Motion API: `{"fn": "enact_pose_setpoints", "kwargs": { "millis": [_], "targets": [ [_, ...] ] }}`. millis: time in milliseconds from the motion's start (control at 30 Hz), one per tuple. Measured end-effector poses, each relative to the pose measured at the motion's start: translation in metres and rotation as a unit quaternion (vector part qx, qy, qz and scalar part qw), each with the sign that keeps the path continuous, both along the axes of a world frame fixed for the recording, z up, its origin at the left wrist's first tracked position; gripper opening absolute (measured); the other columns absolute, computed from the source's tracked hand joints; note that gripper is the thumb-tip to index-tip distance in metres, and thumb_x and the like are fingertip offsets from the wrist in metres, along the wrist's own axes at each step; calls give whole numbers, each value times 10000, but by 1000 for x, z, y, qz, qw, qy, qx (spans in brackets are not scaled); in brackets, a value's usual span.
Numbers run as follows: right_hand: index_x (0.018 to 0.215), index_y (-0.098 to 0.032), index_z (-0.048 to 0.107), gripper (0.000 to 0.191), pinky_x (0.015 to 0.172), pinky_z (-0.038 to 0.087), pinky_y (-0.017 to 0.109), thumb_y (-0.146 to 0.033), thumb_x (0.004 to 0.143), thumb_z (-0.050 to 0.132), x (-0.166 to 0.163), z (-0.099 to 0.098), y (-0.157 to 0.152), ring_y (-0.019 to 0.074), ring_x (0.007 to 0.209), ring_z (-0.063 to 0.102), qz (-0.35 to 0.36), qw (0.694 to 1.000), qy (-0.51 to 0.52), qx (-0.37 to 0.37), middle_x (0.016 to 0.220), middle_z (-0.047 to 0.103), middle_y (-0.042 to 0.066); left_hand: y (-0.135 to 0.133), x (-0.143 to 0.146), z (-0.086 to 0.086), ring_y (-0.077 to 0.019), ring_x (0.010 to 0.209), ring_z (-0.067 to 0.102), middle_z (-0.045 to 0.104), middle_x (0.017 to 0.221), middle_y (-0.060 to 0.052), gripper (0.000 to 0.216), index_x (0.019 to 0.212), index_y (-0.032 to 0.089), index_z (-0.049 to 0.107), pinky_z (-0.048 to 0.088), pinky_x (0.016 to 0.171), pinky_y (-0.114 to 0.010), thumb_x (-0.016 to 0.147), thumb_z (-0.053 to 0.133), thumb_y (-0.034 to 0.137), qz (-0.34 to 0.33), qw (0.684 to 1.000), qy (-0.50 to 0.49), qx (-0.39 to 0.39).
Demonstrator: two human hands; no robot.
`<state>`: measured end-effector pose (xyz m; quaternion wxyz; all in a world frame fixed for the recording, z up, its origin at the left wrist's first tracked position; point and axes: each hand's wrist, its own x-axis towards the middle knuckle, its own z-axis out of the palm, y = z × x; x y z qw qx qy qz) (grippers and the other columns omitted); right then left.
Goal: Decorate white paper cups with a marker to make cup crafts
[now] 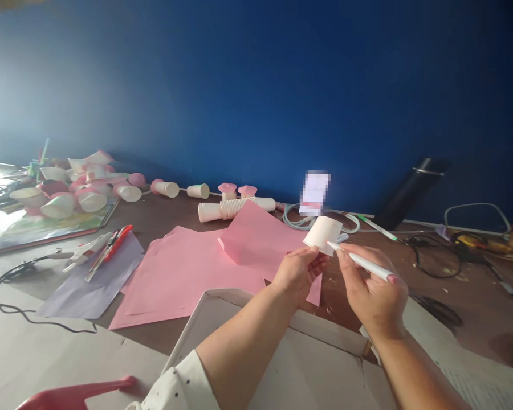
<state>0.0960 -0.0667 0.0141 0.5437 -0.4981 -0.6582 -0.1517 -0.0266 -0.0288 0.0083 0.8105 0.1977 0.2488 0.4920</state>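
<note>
The left hand (299, 273) pinches a small white paper cup (324, 232) on its side, above the brown desk (162, 213). The right hand (371, 290) grips a slim white pen (361, 263), with its tip at the cup's wall. Marking the cup seems to be the step in hand, and it calls for a steady hold.

Single head-worn view, looking forward and down across the surface (474, 319) toward the blue wall (256, 85); both forearms close in the foreground.
</note>
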Motion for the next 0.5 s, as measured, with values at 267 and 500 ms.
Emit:
{"fn": "enact_pose_setpoints", "kwargs": {
  "millis": [267, 500],
  "targets": [
    [981, -179, 658, 169, 787, 503, 322, -171, 813, 638, -1, 1, -1, 179, 833, 637, 3, 1000, 0, -5, 922, 687, 67, -1, 1, 1, -113, 721, 606, 628, 762, -78, 107, 799, 65, 654, 480, 802, -256, 815, 594, 151, 1, 1000, 0, -7],
    [977, -176, 656, 171, 787, 497, 317, -161, 808, 644, -1, 1, -1, 174, 830, 631, -4, 1000, -5, -10, 915, 682, 62, 0, 0, 2, -111, 713, 604, 623, 756, -74, 109, 787, 65, 651, 478, 796, -260, 818, 582, 143, 2, 1000, 2, -10]
  ]
}}
